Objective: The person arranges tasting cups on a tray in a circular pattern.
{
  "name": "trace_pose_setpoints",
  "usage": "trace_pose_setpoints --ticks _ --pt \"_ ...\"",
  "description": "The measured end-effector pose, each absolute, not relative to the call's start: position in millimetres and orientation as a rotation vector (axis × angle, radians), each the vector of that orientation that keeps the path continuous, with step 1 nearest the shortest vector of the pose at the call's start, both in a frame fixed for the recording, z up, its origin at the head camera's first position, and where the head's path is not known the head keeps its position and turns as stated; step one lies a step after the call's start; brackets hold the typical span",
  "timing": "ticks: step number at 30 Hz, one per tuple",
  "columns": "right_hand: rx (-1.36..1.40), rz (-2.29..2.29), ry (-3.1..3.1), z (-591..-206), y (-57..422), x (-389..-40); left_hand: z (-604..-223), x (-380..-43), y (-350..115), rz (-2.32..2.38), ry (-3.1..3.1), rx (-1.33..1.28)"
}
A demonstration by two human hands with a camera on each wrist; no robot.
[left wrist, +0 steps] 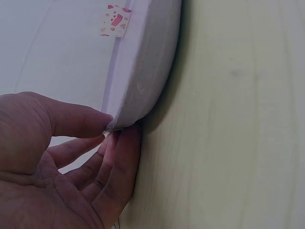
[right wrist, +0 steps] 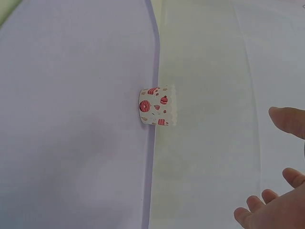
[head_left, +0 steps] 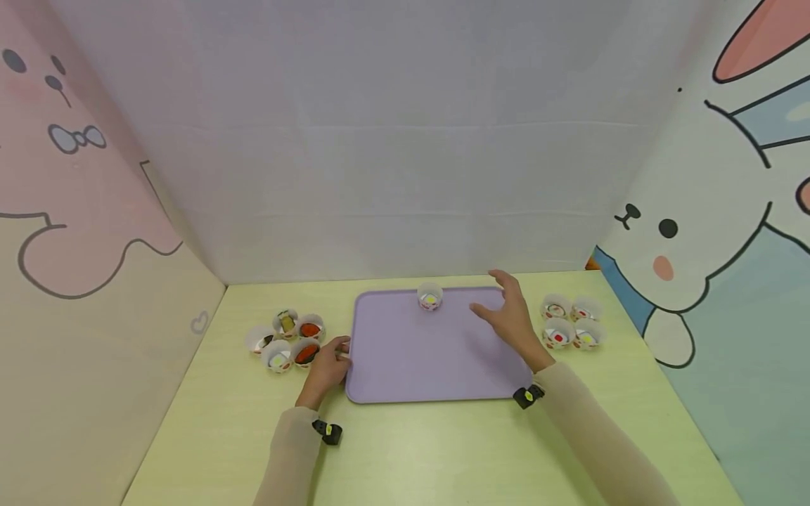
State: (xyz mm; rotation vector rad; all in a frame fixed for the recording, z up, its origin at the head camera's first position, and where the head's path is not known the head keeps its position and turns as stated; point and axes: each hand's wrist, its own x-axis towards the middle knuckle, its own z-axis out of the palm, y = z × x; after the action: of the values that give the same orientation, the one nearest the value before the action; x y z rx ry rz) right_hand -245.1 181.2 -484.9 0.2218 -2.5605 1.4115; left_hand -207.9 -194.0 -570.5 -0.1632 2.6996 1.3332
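A lilac tray (head_left: 436,351) lies flat on the table. My left hand (head_left: 325,369) is at its left side; in the left wrist view the thumb and fingertips pinch the tray's rim (left wrist: 138,81). One paper baking cup (head_left: 429,298) with red printed treats stands on the tray near its back edge, something pale yellow inside it. Above the tray's right part hovers my right hand (head_left: 511,320), thumb and fingers spread apart and holding nothing. The right wrist view shows that cup (right wrist: 157,106) apart from the fingers.
Left of the tray several paper cups (head_left: 278,357) stand clustered, some with red or yellow contents, close to my left hand. Several more cups (head_left: 558,334) are grouped to the right. A white cloth wall (head_left: 405,176) rises behind the pale yellow table (head_left: 405,450).
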Motion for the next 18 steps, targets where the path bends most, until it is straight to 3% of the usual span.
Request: trace_pose_setpoints --ticks 18 --pt "0.179 1.377 -2.506 -484 229 -226 -573 -210 -197 1.338 2.701 -0.133"
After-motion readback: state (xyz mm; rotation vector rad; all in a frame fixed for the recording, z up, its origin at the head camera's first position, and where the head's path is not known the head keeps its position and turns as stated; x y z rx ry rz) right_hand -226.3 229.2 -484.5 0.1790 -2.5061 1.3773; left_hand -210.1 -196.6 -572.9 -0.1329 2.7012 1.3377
